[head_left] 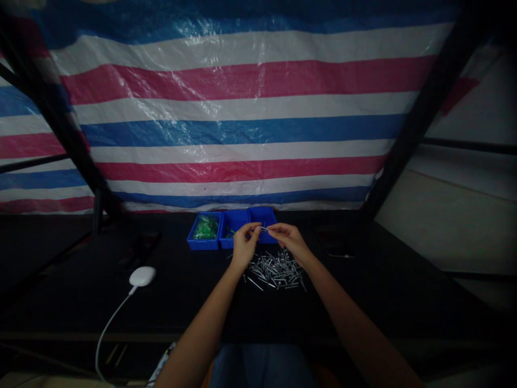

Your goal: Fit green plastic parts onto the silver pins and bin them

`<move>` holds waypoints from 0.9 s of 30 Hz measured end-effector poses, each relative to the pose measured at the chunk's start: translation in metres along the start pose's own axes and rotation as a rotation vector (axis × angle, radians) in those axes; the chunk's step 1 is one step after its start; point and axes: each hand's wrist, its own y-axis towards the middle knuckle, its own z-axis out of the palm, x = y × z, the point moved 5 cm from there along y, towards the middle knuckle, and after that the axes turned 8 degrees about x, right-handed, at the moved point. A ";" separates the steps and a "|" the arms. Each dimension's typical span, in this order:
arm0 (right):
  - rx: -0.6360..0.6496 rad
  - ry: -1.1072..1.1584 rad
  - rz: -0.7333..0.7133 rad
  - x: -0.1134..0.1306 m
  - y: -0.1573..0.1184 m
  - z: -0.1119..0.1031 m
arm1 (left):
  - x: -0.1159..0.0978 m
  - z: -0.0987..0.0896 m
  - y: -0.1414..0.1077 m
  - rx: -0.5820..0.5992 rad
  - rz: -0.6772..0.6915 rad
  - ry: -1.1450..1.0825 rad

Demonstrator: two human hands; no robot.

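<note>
My left hand (pixel 244 245) and my right hand (pixel 292 240) are raised close together over the table, fingertips facing. Between them runs a thin silvery metal pin (pixel 264 229), with one end pinched in each hand. Just below the hands, a loose pile of similar metal pins (pixel 277 270) lies spread on the black tabletop. Behind the hands stands the right blue bin (pixel 262 212), partly covered by them; a few small pieces seem to lie in it. The middle blue bin (pixel 236 216) has some small green bits near its front.
The left blue bin (pixel 204 246) holds a clear bag of green pieces (pixel 205 227). A white rounded device (pixel 142 276) with a cable sits on the black table (pixel 181 302) at left. A dark flat object (pixel 339 249) lies at right. A striped plastic sheet (pixel 242 129) hangs behind.
</note>
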 end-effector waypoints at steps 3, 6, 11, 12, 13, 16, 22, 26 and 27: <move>0.009 -0.018 0.003 -0.002 0.000 0.000 | -0.001 0.000 0.000 -0.010 0.008 0.009; 0.028 -0.046 0.007 -0.005 0.001 0.000 | -0.002 -0.001 0.000 -0.023 0.019 0.014; 0.071 -0.080 0.015 -0.011 0.002 0.003 | -0.004 -0.001 0.000 -0.024 0.027 0.023; 0.076 -0.089 0.015 -0.011 0.003 0.004 | -0.005 -0.001 0.000 -0.026 0.029 0.027; 0.082 -0.097 0.016 -0.012 0.003 0.005 | -0.006 -0.001 -0.001 -0.029 0.034 0.032; 0.105 -0.115 0.017 -0.011 0.003 0.009 | -0.009 -0.002 -0.001 -0.034 0.048 0.048; 0.158 -0.135 0.017 -0.012 0.002 0.012 | -0.010 0.000 -0.001 -0.014 0.045 0.062; 0.136 -0.126 0.018 -0.010 0.001 0.012 | -0.008 0.001 0.000 0.003 0.045 0.050; 0.131 -0.123 0.019 -0.009 0.001 0.012 | -0.007 0.001 0.000 0.007 0.043 0.043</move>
